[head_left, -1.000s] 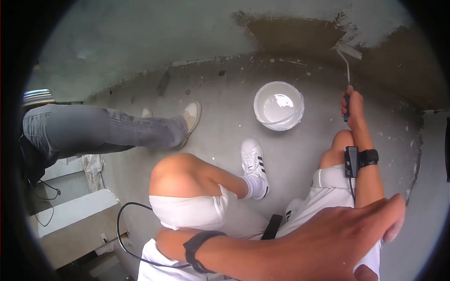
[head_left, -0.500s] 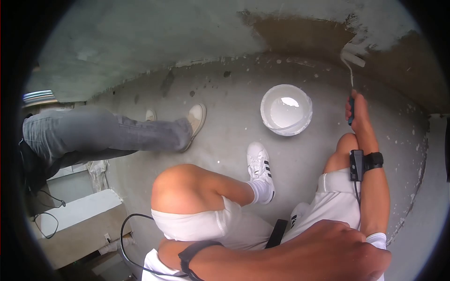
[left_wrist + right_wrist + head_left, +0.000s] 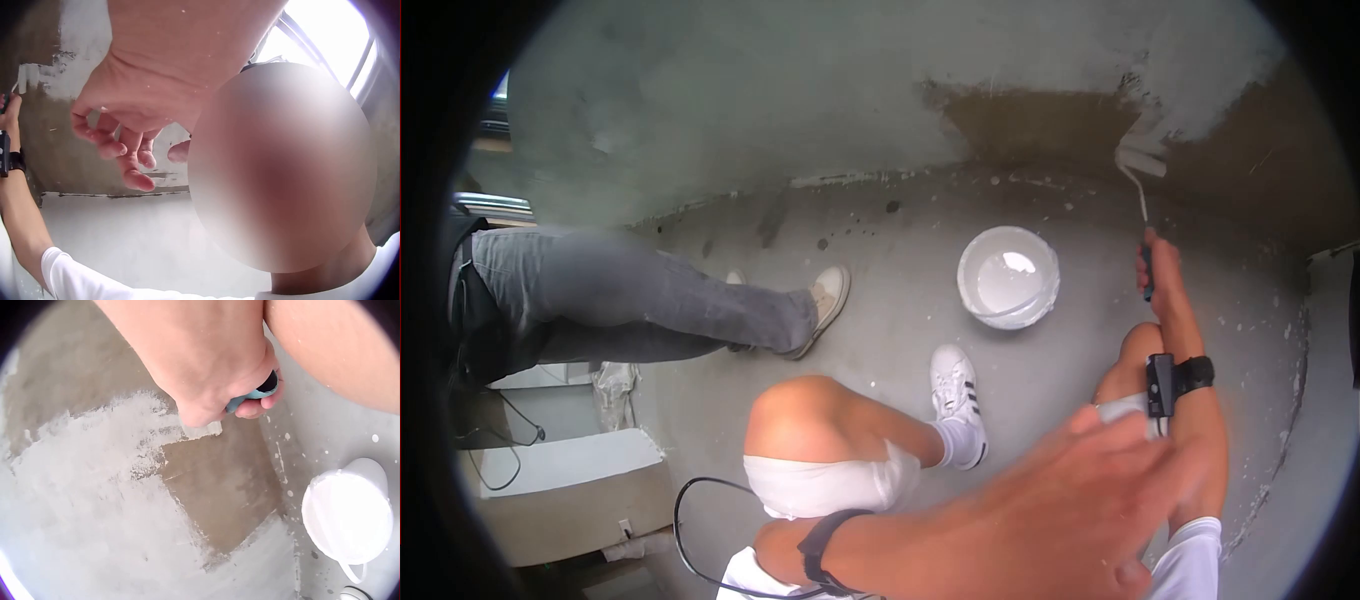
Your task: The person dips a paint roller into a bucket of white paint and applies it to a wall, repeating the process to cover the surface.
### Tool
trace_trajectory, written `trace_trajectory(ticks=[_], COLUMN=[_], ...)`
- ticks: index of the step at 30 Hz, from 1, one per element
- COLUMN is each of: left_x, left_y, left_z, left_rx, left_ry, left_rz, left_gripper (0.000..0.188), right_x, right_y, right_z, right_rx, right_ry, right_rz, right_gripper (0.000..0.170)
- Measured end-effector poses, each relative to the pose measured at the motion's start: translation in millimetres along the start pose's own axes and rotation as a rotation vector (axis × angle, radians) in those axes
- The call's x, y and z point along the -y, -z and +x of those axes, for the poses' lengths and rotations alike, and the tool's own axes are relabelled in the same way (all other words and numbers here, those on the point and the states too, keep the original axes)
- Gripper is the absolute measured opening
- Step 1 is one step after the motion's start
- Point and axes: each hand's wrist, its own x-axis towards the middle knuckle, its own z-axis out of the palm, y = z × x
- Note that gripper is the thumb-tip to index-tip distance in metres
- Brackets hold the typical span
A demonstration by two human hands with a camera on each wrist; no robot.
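Note:
A small paint roller touches the wall at the border of white paint and bare brown surface. My right hand grips its teal handle; in the right wrist view the fingers curl round the handle. The left hand hangs over my lap holding nothing, its fingers loosely bent and apart in the left wrist view. A white bucket of white paint stands on the floor, left of the roller.
Another person in grey trousers stands at the left, one shoe near the wall's foot. My knee and white shoe are below the bucket. A black cable loops beside my leg. A ledge is at lower left.
The head view has tilted up, so the scene sits lower. The roller stays close to the same border on the wall, still in my right hand. My left hand has lifted and its fingers have spread.

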Motion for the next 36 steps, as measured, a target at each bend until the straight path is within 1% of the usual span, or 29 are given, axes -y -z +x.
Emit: trace_trajectory(ticks=[2, 4, 6, 9, 12, 14, 17, 19, 23, 24, 26, 27, 30, 32, 33, 36], left_x=[8.3, 29.2, 44.9, 54.8, 62.8, 68.1, 70.5, 70.9, 67.5, 67.0, 71.0, 73.2, 73.1, 59.4, 52.4, 40.5], left_y=[-0.8, -11.8, -14.6, -16.8, -21.3, -22.6, -22.8, -23.6, -22.7, -22.3, -22.6, -22.8, -18.5, -6.3, -0.3, 18.9], left_z=[5.7, 2.8, 1.8, 9.2, 15.2, 11.4, 12.7, 12.1, 10.9, 9.7, 4.6, 2.9, 2.3, 0.4, 3.4, 21.2], left_rx=[-0.019, -0.036, 0.114, 0.02, -0.069, -0.045, 0.011, 0.03, 0.013, 0.005, -0.033, -0.054, -0.021, 0.042, 0.077, 0.081], left_ry=[0.107, 0.22, 0.329, 0.237, 0.132, 0.145, 0.162, 0.168, 0.155, 0.156, 0.143, 0.139, 0.179, 0.164, 0.154, 0.097], left_rz=[0.458, 0.811, 0.973, 0.964, 0.867, 0.873, 0.896, 0.905, 0.907, 0.906, 0.912, 0.913, 0.95, 0.951, 0.952, 0.949], left_gripper=[0.033, 0.03, 0.022, 0.017, 0.013, 0.013, 0.014, 0.015, 0.015, 0.016, 0.015, 0.015, 0.015, 0.014, 0.013, 0.011], right_x=[1.3, 4.5, 13.5, 16.9, 21.5, 26.4, 13.5, 3.6, -4.0, 0.5, 10.4, 11.5, 8.3, 7.8, 8.7, 4.4], right_y=[1.3, -1.4, -5.0, -7.9, -8.5, -7.1, -5.7, -3.3, -1.8, -2.4, -2.1, -3.5, -4.6, -5.1, -4.7, -4.7], right_z=[-1.6, -10.8, -19.3, -24.2, -27.1, -31.0, -13.1, 1.5, 8.4, 3.6, -7.4, -8.1, -11.6, -9.8, -6.9, -8.3], right_rx=[0.0, -0.013, -0.044, -0.045, -0.06, -0.076, -0.202, -0.237, -0.317, -0.304, -0.275, -0.291, -0.321, -0.314, -0.296, -0.245], right_ry=[0.0, 0.084, 0.101, 0.134, 0.174, 0.194, 0.428, 0.531, 0.621, 0.566, 0.458, 0.463, 0.456, 0.433, 0.382, 0.235], right_rz=[0.029, 0.048, 0.029, 0.024, 0.02, -0.032, -0.113, -0.156, -0.246, -0.272, -0.324, -0.354, -0.429, -0.453, -0.43, -0.358], right_gripper=[0.037, 0.039, 0.04, 0.042, 0.043, 0.044, 0.043, 0.042, 0.042, 0.041, 0.043, 0.044, 0.046, 0.047, 0.048, 0.05])
